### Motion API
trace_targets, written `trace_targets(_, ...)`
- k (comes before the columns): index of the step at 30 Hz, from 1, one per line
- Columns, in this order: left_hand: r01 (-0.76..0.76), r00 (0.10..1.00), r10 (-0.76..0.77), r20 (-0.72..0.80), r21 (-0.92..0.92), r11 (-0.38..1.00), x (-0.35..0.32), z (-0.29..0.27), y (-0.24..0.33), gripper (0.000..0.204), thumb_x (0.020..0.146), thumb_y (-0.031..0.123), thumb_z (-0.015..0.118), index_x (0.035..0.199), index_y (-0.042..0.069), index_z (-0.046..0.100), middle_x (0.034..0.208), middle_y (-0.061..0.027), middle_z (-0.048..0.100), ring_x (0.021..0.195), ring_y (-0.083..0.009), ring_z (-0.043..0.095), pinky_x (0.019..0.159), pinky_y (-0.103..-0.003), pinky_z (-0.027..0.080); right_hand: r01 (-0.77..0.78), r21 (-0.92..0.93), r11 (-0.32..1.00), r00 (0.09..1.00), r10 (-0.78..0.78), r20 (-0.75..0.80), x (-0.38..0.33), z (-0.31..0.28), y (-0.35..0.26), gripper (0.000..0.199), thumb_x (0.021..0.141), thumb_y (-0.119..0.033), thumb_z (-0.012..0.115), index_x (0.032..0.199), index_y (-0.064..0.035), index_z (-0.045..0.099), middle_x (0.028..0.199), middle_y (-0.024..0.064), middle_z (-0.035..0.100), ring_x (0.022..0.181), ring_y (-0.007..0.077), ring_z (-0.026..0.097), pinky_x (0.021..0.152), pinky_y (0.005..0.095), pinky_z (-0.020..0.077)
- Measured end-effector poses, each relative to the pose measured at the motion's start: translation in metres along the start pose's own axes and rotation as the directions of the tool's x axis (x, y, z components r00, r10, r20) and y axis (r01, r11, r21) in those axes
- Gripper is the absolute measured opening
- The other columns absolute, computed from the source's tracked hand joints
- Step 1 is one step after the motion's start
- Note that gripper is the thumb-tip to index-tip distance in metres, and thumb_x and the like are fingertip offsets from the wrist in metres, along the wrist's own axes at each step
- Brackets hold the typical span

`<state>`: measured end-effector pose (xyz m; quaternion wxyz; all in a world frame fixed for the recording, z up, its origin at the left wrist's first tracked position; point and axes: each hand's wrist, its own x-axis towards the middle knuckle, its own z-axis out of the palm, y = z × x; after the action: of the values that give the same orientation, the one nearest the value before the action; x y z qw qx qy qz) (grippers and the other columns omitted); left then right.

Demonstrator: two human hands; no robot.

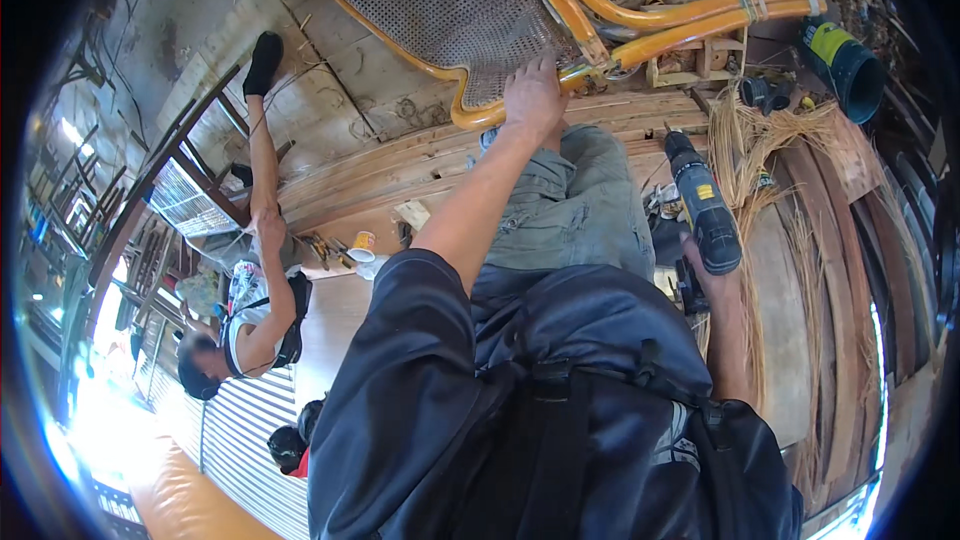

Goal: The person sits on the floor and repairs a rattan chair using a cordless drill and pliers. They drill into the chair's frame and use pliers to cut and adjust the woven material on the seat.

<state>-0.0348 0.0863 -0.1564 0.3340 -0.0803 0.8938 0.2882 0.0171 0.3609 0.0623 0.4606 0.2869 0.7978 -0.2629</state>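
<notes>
A rattan chair (pixel 430 0) lies tipped in front of me, with a yellow-brown cane frame and a perforated woven panel. My left hand (pixel 535 98) grips the frame at its near corner, fingers laid over the edge of the weave; the thumb is hidden. At my right side, my right hand (pixel 708 275) is closed around the handle of a cordless drill (pixel 700 198), black and grey with a yellow label. Its chuck points away from me, apart from the chair. The drill's body covers most of those fingers.
Long wooden planks (pixel 400 155) cross the floor ahead. Loose cane strips (pixel 750 145) and a dark green cylindrical container (pixel 858 80) are at right. A co-worker (pixel 262 315) sits at left beside a dark-framed chair (pixel 190 190). Hand tools (pixel 328 250) and a cup (pixel 364 241) lie between us.
</notes>
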Motion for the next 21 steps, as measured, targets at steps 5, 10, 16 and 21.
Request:
trace_targets(5, 0.000, 1.000, -0.001, 0.015, 0.062, 0.998, 0.007, 0.003, 0.001, 0.049, 0.077, 0.029, 0.070, 0.117, 0.006, 0.055, 0.109, -0.0172, 0.063, 0.101, -0.0349, 0.060, 0.086, -0.045, 0.048, 0.054, 0.231, 0.971, 0.992, -0.025, -0.127, 0.004, 0.039, 0.048, 0.030, 0.076, -0.021, 0.075, 0.095, -0.0004, 0.065, 0.080, 0.0066, 0.067, 0.071, 0.0161, 0.062, 0.070, 0.0316, 0.0493)
trace_targets(10, 0.054, 0.997, -0.061, 0.041, 0.158, 0.986, 0.008, -0.002, 0.006, 0.052, 0.077, 0.033, 0.071, 0.117, 0.004, 0.055, 0.102, -0.0210, 0.065, 0.093, -0.0386, 0.063, 0.082, -0.047, 0.050, 0.058, 0.362, 0.930, 0.977, 0.021, -0.211, 0.008, 0.079, 0.066, 0.027, 0.075, -0.020, 0.076, 0.091, -0.0004, 0.066, 0.080, 0.0080, 0.068, 0.073, 0.0162, 0.064, 0.069, 0.0315, 0.0501)
trace_targets(16, -0.049, 0.999, 0.051, -0.008, 0.177, 0.983, 0.012, -0.005, 0.025, 0.046, 0.079, 0.030, 0.069, 0.115, 0.003, 0.058, 0.098, -0.0232, 0.066, 0.095, -0.0389, 0.064, 0.082, -0.045, 0.048, 0.071, 0.692, 0.719, 0.967, 0.119, -0.224, 0.014, 0.126, 0.096, 0.024, 0.078, -0.016, 0.073, 0.095, -0.0014, 0.065, 0.083, 0.0078, 0.068, 0.075, 0.0164, 0.064, 0.068, 0.0323, 0.0505)
trace_targets(21, -0.124, 0.987, 0.139, -0.085, 0.164, 0.979, 0.020, 0.000, 0.032, 0.042, 0.079, 0.027, 0.070, 0.107, -0.002, 0.059, 0.097, -0.0232, 0.066, 0.094, -0.0406, 0.063, 0.081, -0.046, 0.048, 0.001, 0.821, 0.571, 0.941, 0.277, -0.194, 0.015, 0.158, 0.111, 0.026, 0.076, -0.017, 0.075, 0.094, -0.0014, 0.064, 0.083, 0.0075, 0.068, 0.076, 0.0163, 0.064, 0.070, 0.0322, 0.0505)
